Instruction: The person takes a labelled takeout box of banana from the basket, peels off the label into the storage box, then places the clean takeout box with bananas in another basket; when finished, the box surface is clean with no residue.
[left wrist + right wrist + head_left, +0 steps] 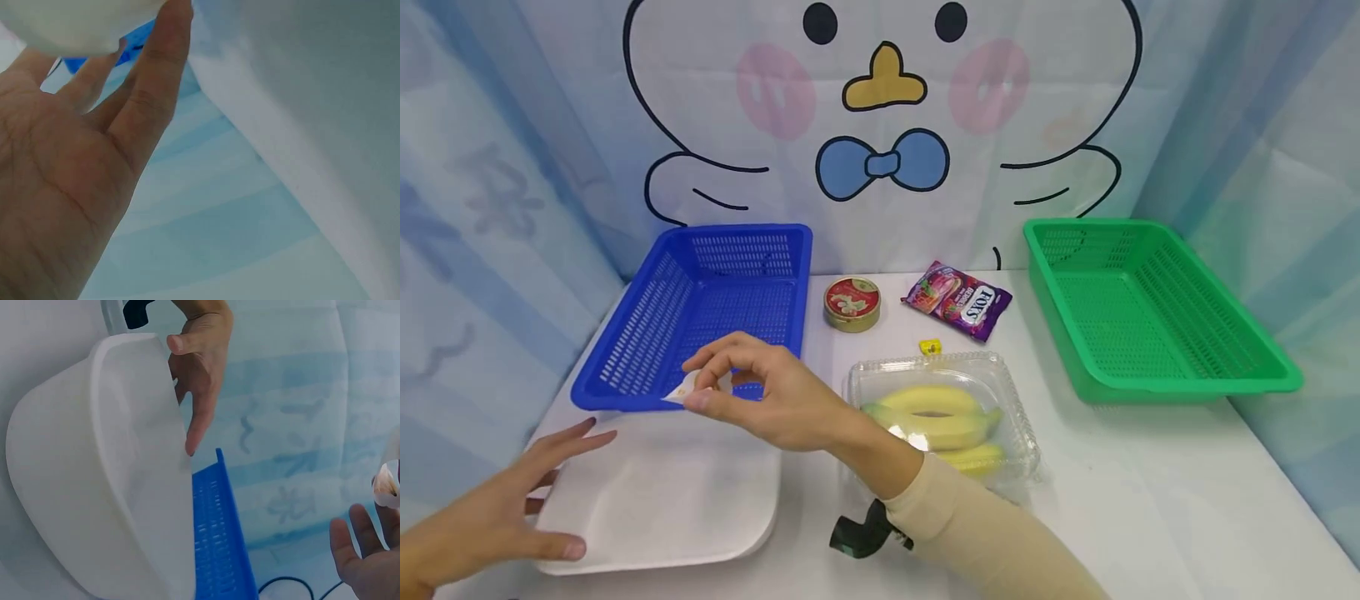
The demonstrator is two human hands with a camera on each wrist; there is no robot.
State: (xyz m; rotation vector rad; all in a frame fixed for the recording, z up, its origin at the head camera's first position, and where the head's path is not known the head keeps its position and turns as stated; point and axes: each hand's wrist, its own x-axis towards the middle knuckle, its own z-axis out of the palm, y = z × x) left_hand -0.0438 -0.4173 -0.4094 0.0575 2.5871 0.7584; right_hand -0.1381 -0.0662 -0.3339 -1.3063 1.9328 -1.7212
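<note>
The right hand (767, 396) is closed to a pinch, thumb and fingertips gripping a small white, garlic-like piece with a tan mark (680, 390). That piece sits at the hand's 9 o'clock; in the head view it overlaps the near rim of the blue perforated plastic basket (688, 406), whose body spreads toward 11 o'clock.

The left hand (508, 504) is wide open, its fingers spread and fairly straight along the left side of the white, round-cornered tub (662, 492), thumb at its near-left edge. The tub lies at the left hand's 3 o'clock and the right hand's 7 o'clock. At the right hand's 3 o'clock, yellow bananas (932, 429) lie inside a clear plastic box (992, 368) on the white worktop (1150, 492).
</note>
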